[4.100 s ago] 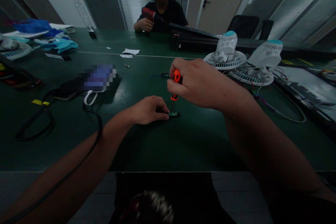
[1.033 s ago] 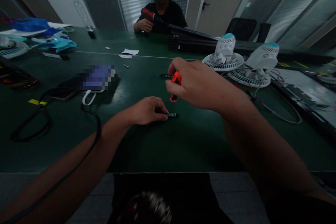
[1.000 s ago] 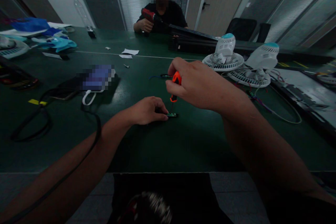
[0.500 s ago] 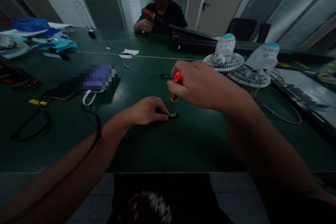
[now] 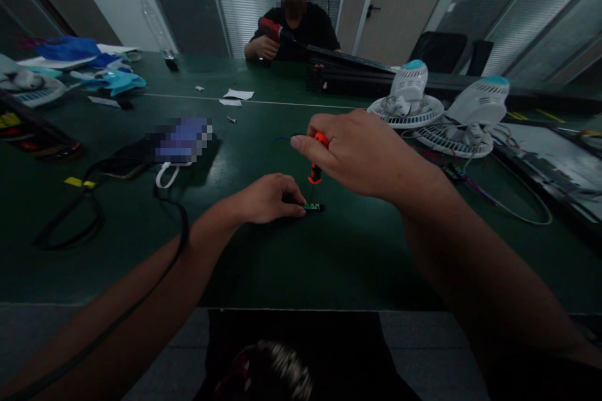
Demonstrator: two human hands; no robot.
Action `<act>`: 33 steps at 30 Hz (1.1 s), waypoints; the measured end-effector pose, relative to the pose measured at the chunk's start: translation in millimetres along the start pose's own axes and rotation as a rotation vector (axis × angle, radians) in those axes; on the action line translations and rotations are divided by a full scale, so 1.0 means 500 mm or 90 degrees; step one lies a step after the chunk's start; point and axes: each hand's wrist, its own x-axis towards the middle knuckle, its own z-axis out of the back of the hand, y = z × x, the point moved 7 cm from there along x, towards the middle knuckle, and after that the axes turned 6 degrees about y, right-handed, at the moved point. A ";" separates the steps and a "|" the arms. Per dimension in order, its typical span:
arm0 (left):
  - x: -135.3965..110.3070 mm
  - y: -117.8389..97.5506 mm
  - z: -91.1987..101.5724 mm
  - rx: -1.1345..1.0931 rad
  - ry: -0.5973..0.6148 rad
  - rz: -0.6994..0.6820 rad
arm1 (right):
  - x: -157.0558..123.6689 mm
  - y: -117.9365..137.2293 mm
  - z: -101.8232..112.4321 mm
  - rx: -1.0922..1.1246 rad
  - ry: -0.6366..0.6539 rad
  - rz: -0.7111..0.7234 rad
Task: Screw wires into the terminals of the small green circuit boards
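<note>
Near the middle of the green table, my left hand (image 5: 275,198) pinches one end of a small green circuit board (image 5: 313,207) in a dark strip and keeps it against the tabletop. My right hand (image 5: 348,150) is wrapped round the orange and black handle of a screwdriver (image 5: 315,173). The screwdriver stands nearly upright, its thin shaft reaching down to the board. Whether the tip sits in a screw is too small to tell. My left fingers hide the board's left end.
White fan heads (image 5: 407,103) lie to the right, with loose wires and a large panel (image 5: 559,156) beyond. To the left are a phone-like device (image 5: 183,140) and a black cable (image 5: 183,225). Across the table (image 5: 282,269), a person holds a red power drill (image 5: 269,29) by long black bars.
My right thumb has shifted from curled round the handle to stretched out leftwards across it. My left hand stays on the board. The whole view has shifted slightly.
</note>
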 end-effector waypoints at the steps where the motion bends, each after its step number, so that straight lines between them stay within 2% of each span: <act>1: 0.000 -0.001 0.000 0.003 0.002 0.003 | 0.001 0.001 0.000 -0.002 0.001 0.002; 22: 0.000 0.002 -0.003 -0.002 0.021 0.031 | 0.001 0.007 -0.009 -0.026 0.038 0.039; 33: 0.000 0.001 -0.002 -0.005 0.015 0.035 | 0.000 0.005 -0.006 0.006 0.008 0.058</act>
